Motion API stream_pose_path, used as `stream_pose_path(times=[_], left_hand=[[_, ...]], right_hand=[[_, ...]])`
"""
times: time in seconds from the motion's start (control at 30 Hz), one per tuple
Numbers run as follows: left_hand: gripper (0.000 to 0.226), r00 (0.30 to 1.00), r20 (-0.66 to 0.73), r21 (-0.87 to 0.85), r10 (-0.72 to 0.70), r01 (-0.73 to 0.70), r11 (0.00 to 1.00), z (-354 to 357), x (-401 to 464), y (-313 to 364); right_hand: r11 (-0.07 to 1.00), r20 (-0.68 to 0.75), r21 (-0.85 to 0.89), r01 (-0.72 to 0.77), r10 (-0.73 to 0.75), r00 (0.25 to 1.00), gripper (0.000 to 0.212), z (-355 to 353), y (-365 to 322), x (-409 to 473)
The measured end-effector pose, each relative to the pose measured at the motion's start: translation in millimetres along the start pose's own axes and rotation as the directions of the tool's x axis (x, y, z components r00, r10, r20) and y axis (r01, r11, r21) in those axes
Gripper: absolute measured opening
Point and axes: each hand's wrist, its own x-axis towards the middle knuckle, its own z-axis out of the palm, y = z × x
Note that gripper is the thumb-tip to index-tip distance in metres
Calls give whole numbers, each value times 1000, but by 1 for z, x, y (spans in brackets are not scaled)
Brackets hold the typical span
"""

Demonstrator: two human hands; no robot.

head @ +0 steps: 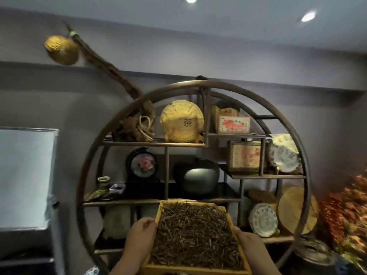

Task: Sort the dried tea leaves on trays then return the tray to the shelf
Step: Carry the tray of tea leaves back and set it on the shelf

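Observation:
A yellow wooden tray [239, 253] heaped with dark dried tea leaves [195, 237] is held level in front of a round wooden shelf [127, 108]. My left hand [139, 241] grips the tray's left rim, thumb over the edge. My right hand [252, 249] grips the right rim. The tray's far edge is near the shelf's middle board [123, 203], in front of the lower compartments.
The shelf holds wrapped tea cakes [181, 121], boxes [234, 125], a dark round pot [199, 178], a small framed flower ornament [143, 164] and little cups [117, 188]. A pale board [23, 175] stands left. Red-orange flowers [349, 211] and a metal pot [313, 253] are right.

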Motion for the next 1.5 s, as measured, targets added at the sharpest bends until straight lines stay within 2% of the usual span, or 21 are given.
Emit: stream_pose_path(times=[0.17, 0.33, 0.63, 0.87, 1.17, 1.4, 1.5], left_hand=[[13, 984, -169, 10, -48, 50, 999, -42, 13, -5], [17, 963, -265, 29, -53, 63, 998, -70, 19, -11], [17, 914, -388, -110, -120, 83, 990, -95, 49, -31], [16, 927, -350, -101, -137, 108, 989, -132, 130, -55], [15, 969, -230, -66, -90, 77, 995, -176, 277, -73], [15, 993, -100, -22, -63, 61, 998, -171, 367, -95], [15, 994, -88, -9, -66, 66, 998, -158, 399, -111]], right_hand=[[1000, 124, 9, 23, -24, 992, 55, 51, -22, 36], [994, 251, 61, 89, -101, 963, 56, 92, -38, 54], [994, 353, 93, 64, -93, 931, 55, 155, -45, 90], [994, 334, 92, 50, -79, 939, 48, 223, -54, 129], [992, 222, 116, 59, -83, 971, 54, 322, -74, 203], [993, 180, 114, -15, -6, 984, 52, 362, -69, 262], [995, 158, 88, -51, 37, 987, 52, 372, -59, 291]])
